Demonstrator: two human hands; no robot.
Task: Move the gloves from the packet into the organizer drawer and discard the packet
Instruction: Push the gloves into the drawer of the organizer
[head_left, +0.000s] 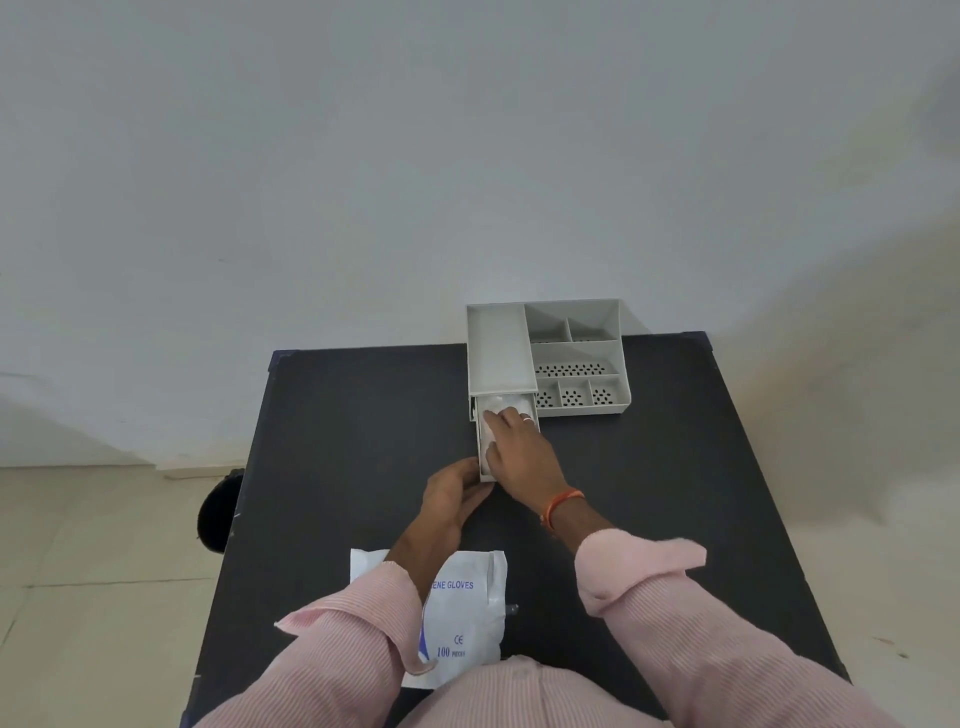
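A grey organizer (576, 353) stands at the far side of the black table (363, 415). Its drawer (480, 465) is pulled out toward me, and white gloves (493, 408) lie inside. My right hand (519, 447) rests flat on the gloves in the drawer, fingers spread. Beside it, my left hand (452, 493) grips the drawer's front left corner. The white glove packet (467, 613), printed with blue text, lies flat on the table near me, partly under my left sleeve.
The organizer's top holds several empty compartments, some perforated. A dark round object (221, 512) sits on the tiled floor left of the table. A white wall stands behind the table.
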